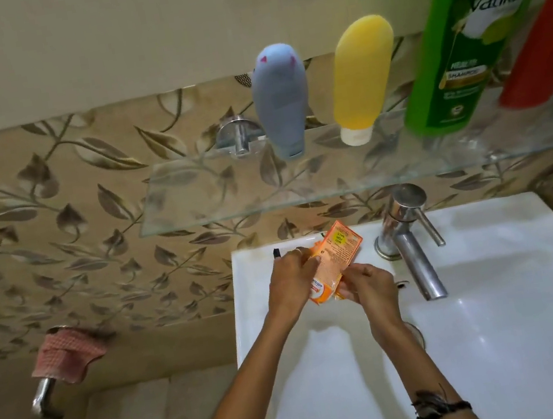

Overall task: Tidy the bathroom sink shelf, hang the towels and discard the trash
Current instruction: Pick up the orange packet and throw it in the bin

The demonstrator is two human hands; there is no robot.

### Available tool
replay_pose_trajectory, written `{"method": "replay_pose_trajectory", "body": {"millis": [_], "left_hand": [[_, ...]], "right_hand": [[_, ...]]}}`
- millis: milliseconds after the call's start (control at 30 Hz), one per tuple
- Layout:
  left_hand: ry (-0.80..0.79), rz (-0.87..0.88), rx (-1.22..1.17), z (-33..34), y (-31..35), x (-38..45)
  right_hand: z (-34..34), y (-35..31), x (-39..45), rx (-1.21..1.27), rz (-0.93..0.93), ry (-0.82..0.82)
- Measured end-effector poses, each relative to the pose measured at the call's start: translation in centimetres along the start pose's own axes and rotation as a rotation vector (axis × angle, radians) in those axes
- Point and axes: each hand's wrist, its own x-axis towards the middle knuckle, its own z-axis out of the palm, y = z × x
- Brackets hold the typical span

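Both my hands hold an orange packet [338,257] over the back rim of the white sink [502,318]. My left hand [291,279] grips the packet's left side, and my right hand [368,283] pinches its lower right edge. Above, a glass shelf [214,190] carries a blue tube [281,103], a yellow tube [361,80], a green shampoo bottle [457,35] and a red bottle [543,51], all standing upright. A pink checked towel [68,354] hangs on a chrome holder at the left wall.
A chrome faucet [410,242] stands just right of my hands. A small black item [276,253] lies on the sink rim behind my left hand. Leaf-patterned tiles cover the wall. A chrome shelf bracket [237,134] sits left of the blue tube.
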Motion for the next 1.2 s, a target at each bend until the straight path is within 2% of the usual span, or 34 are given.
{"method": "replay_pose_trajectory", "body": {"millis": [233,433,633,733,867,967,1067,1200], "left_hand": [[0.093,-0.077,-0.225,-0.3,0.8,-3.7],[0.179,-0.126,-0.512,-2.1,-0.9,-12.6],[0.21,-0.17,-0.687,-3.6,-5.7,-22.9],[0.251,-0.245,-0.77,-4.1,-9.5,-27.9],[0.4,-0.434,-0.884,-4.8,-15.1,-34.0],[0.472,-0.547,-0.863,-5.4,-20.2,-36.8],[0.435,-0.687,-0.919,-4.5,-26.2,-37.8],[0.263,-0.879,-1.018,-2.0,-34.9,-36.7]], "right_hand": [[-1.3,-1.7,-3.0,0.072,-0.068,-0.007],[-3.1,-1.6,-11.0,0.044,-0.102,-0.171],[-3.6,2.5,-20.2,-0.083,-0.127,-0.299],[-2.5,5.8,-23.9,-0.105,-0.085,-0.392],[0.3,11.1,-27.9,-0.184,0.007,-0.557],[3.4,16.1,-29.2,-0.251,0.107,-0.657],[6.6,22.6,-28.5,-0.341,0.22,-0.662],[10.2,32.7,-25.3,-0.442,0.407,-0.532]]}}
